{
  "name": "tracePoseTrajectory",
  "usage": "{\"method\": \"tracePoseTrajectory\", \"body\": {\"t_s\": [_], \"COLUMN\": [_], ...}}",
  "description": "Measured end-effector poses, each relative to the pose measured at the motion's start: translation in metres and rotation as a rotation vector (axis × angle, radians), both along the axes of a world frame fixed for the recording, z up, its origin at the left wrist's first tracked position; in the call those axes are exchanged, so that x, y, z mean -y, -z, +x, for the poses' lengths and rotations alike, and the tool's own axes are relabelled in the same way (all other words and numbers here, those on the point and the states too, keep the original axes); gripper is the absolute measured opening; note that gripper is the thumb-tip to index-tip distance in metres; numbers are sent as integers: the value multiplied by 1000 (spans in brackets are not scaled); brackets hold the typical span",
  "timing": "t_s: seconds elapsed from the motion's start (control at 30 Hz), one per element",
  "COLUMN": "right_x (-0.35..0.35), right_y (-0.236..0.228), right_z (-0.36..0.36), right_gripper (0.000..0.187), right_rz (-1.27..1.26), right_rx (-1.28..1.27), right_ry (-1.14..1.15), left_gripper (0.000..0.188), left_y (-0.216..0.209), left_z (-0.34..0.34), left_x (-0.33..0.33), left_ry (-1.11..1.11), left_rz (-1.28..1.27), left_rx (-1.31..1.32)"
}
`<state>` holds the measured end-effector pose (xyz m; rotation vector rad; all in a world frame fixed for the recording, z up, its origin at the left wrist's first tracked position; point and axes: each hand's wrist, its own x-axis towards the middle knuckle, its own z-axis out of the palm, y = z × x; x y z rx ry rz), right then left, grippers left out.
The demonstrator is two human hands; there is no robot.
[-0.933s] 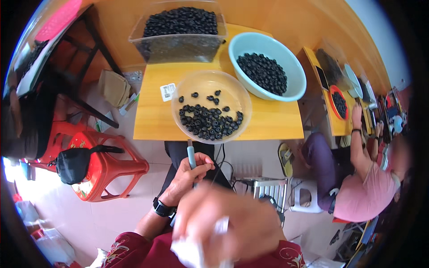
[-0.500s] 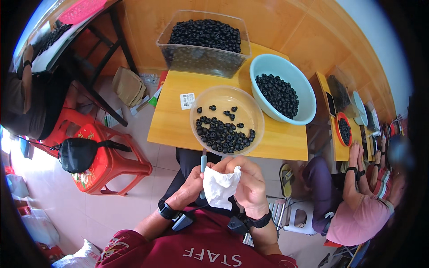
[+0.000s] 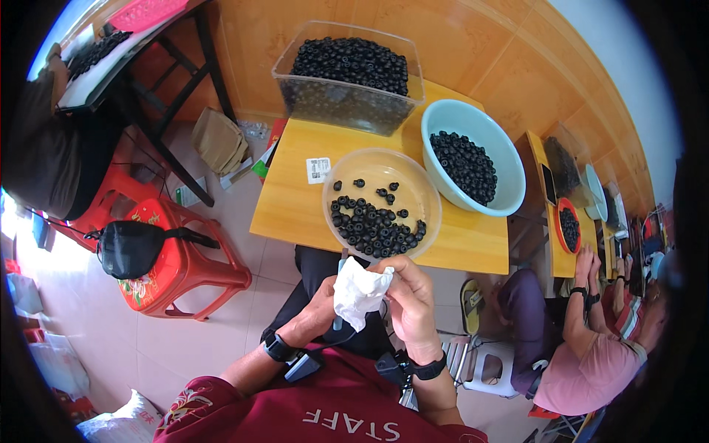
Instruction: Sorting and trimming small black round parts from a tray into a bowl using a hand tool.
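Observation:
In front of my chest, my left hand point(image 3: 317, 308) is closed around a slim tool point(image 3: 338, 323) with a blue-grey handle and a narrow dark tip pointing away from me. A crumpled white tissue point(image 3: 359, 294) is pinched in my right hand point(image 3: 410, 301) and covers much of the tool. Both hands are close together just below a round clear plastic tub point(image 3: 436, 193). Small black ring-shaped pieces point(image 3: 375, 227) lie mostly in its near half, with several scattered farther back. Whether anything else is under the tissue is hidden.
The tub stands on a yellow wooden table point(image 3: 284, 203), with a clear bin point(image 3: 347, 114) of black pieces behind and a light-blue basin point(image 3: 509, 193) at right. A red stool point(image 3: 188, 255) holding a black bag is at left. Other people sit at both sides.
The tissue has shifted slightly left and up and now covers more of the tool's handle. My right fingers have moved slightly. The whole view has tilted a little.

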<state>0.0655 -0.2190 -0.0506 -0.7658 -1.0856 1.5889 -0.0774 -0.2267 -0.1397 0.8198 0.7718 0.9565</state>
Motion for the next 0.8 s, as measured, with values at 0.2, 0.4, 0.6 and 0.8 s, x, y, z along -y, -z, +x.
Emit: {"method": "tracePoseTrajectory", "body": {"t_s": [0.2,0.4,0.6,0.8], "right_x": [9,49,60,67], "right_y": [-29,-118,-121,-108], "right_z": [-7,-34,-54,-3], "right_gripper": [19,20,18,27], "right_rz": [8,140,308,156], "right_rx": [-13,-631,-966,-791], "right_ry": [-48,-308,-160,-442], "left_gripper": [25,10,10,10], "left_y": [-12,-21,-20,-22], "left_z": [-10,-5,-8,-7], "left_x": [12,-3,-4,-5], "left_ry": [-15,102,94,82], "left_rz": [80,-235,-261,-246], "left_rx": [-42,3,2,16]}}
